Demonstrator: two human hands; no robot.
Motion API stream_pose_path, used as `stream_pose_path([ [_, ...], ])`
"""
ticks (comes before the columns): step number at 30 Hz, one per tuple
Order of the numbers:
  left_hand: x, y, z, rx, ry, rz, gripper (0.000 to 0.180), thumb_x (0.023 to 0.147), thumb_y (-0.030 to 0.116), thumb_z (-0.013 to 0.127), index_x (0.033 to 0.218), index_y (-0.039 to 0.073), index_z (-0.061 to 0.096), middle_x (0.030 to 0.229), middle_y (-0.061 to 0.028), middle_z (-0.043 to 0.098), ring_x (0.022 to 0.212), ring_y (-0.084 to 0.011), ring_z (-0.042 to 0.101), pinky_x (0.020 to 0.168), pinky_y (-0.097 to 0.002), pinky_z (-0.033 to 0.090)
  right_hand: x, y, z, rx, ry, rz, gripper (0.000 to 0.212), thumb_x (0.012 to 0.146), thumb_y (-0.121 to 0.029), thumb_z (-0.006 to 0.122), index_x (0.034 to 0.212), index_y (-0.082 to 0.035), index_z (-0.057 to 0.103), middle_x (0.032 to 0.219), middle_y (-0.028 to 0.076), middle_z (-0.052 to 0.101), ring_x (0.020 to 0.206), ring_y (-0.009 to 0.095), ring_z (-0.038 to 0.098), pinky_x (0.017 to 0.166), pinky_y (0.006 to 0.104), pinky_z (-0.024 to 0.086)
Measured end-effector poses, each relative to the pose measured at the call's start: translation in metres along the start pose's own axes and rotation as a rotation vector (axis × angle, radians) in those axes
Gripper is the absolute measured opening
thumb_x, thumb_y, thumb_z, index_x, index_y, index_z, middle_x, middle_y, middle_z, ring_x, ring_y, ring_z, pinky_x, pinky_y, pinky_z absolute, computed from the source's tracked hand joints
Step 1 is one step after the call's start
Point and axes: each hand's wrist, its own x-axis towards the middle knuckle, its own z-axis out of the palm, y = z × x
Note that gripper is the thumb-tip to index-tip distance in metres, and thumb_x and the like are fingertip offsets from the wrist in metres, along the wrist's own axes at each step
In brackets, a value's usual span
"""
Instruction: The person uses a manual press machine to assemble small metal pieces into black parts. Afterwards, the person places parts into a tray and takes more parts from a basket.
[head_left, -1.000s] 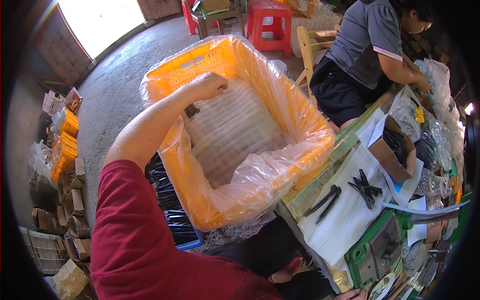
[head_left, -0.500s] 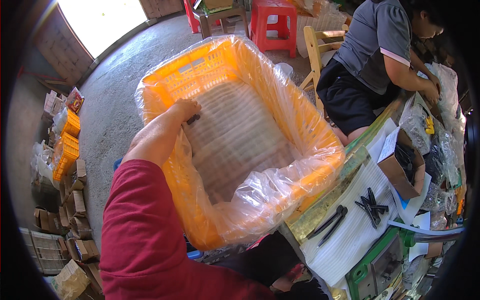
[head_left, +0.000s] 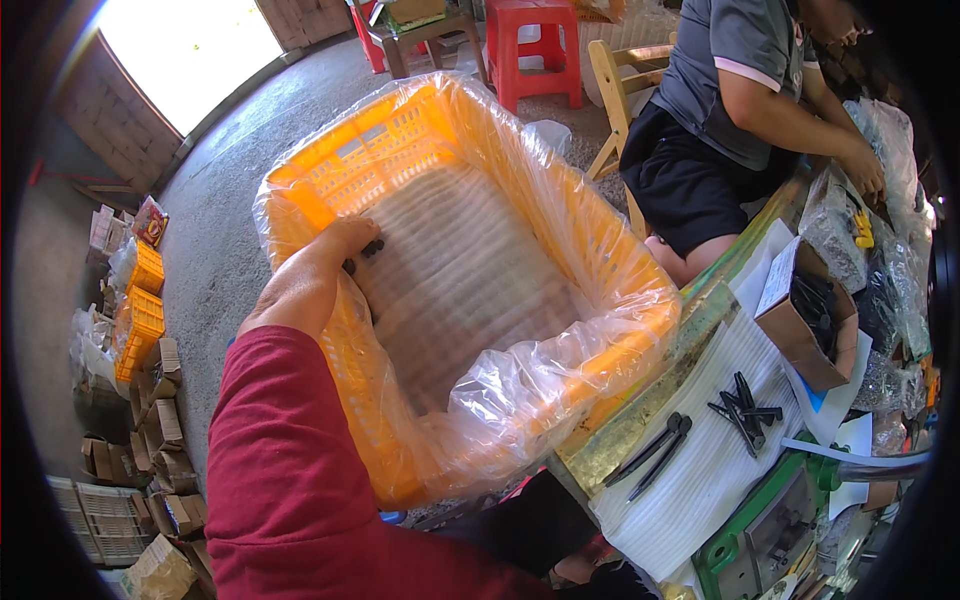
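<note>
Grey floor [head_left: 235,220] spans the upper left. Left of centre, black pieces [head_left: 373,247] show at the person's bent left hand [head_left: 350,236], grip unclear, inside an orange crate [head_left: 402,482]; the right hand is out of view.

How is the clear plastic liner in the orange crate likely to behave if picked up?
The liner is probably floppy, since it bunches in loose creases along the near side. It looks light for its size: the film seems thin, with the orange crate showing through. Its glossy highlights suggest it could feel slippery, though grip cannot be seen.
</note>
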Motion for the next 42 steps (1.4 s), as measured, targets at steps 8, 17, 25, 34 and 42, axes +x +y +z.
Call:
stream_pose_path([
  [8, -0.001, 0.005, -0.003, -0.02, 0.042, 0.034, 0.02, 0.072, 0.007, 0.048, 0.088, 0.01, 0.06, 0.095, -0.0075, 0.057, 0.093, -0.0235, 0.053, 0.076, -0.033, 0.043, 0.007, -0.004, -0.002, -0.057, 0.037, -0.107, 0.02, 0.081, -0.014, 0.043, 0.08, 0.005, 0.05, 0.076, 0.018, 0.049, 0.066, 0.032, 0.048, 0.064, 0.0381, 0.04],
  [17, 0.004, 0.011, -0.036, -0.193, -0.101, -0.037, 0.025, 0.069, 0.011, 0.049, 0.093, 0.008, 0.056, 0.096, -0.0135, 0.055, 0.091, -0.0291, 0.052, 0.077, -0.0354, 0.041, 0.018, -0.016, 0.0, 0.009, 0.098, -0.116, 0.021, 0.081, -0.014, 0.044, 0.074, 0.004, 0.051, 0.073, 0.019, 0.051, 0.065, 0.034, 0.048, 0.061, 0.0402, 0.04],
  [25, -0.023, 0.039, -0.105, -0.798, 0.225, -0.112, 0.011, 0.072, 0.015, 0.046, 0.077, 0.005, 0.046, 0.06, -0.0069, 0.05, 0.055, -0.0172, 0.052, 0.052, -0.0292, 0.043, 0.016, -0.012, 0.001, 0.089, 0.186, -0.099, 0.02, 0.08, -0.013, 0.046, 0.071, 0.003, 0.052, 0.072, 0.018, 0.053, 0.066, 0.034, 0.05, 0.061, 0.0409, 0.041],
  [34, -0.078, 0.18, -0.235, -1.129, 0.253, 0.628, 0.017, 0.075, 0.022, 0.047, 0.078, 0.006, 0.043, 0.056, 0.0007, 0.041, 0.046, -0.0065, 0.041, 0.041, -0.021, 0.033, -0.017, 0.03, 0.008, 0.197, 0.08, 0.043, 0.014, 0.072, -0.001, 0.044, 0.082, 0.007, 0.049, 0.084, 0.021, 0.049, 0.075, 0.035, 0.047, 0.069, 0.0395, 0.039],
  [42, -0.099, 0.341, -0.296, -0.667, 0.387, 1.092, 0.02, 0.076, 0.014, 0.045, 0.09, -0.001, 0.043, 0.077, -0.0171, 0.052, 0.073, -0.0293, 0.052, 0.067, -0.0368, 0.039, -0.012, 0.02, 0.005, 0.272, 0.075, 0.073, 0.013, 0.069, 0.001, 0.047, 0.08, 0.006, 0.049, 0.082, 0.02, 0.049, 0.072, 0.033, 0.048, 0.066, 0.0369, 0.04],
])
